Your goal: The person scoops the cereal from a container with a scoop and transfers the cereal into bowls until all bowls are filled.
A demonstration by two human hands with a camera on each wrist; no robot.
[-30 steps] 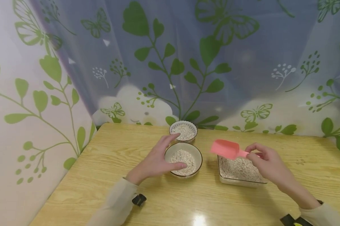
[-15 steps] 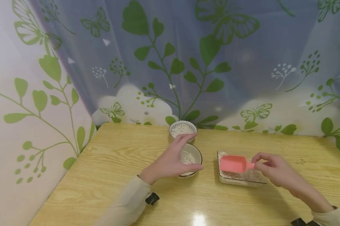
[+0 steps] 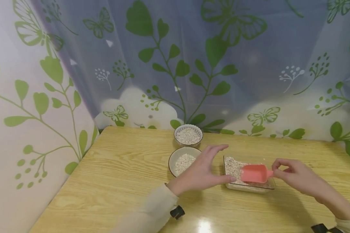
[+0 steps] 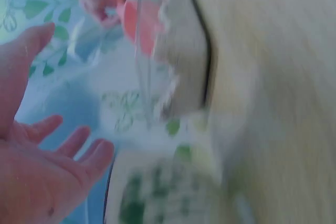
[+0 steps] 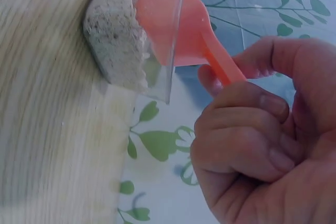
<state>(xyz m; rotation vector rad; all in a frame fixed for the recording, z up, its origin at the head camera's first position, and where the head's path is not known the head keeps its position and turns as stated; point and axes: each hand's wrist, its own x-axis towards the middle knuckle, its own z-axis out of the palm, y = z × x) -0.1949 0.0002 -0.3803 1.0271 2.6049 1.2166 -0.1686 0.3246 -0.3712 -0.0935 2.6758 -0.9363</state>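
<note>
My right hand (image 3: 300,176) pinches the handle of a pink scoop (image 3: 254,173). In the right wrist view the bowl of the scoop (image 5: 170,19) dips into oat-like flakes (image 5: 118,30) inside a clear rectangular container (image 3: 247,188). My left hand (image 3: 202,170) reaches over from the left with thumb and fingers spread, holding nothing. Its thumb tip lies at the container's left edge in the head view; whether it touches cannot be told. The left wrist view, somewhat blurred, shows the left hand (image 4: 52,166) apart from the container (image 4: 189,56).
Left of the container stands a cream bowl (image 3: 175,155) with flakes, partly hidden by my left hand. Behind it sits a smaller patterned bowl (image 3: 188,142), also holding flakes. A leaf-printed curtain (image 3: 169,64) borders the back of the wooden table (image 3: 119,161).
My left hand has moved right, from over the cream bowl to the container's left side. My right hand has lowered the scoop into the flakes and shifted it slightly right.
</note>
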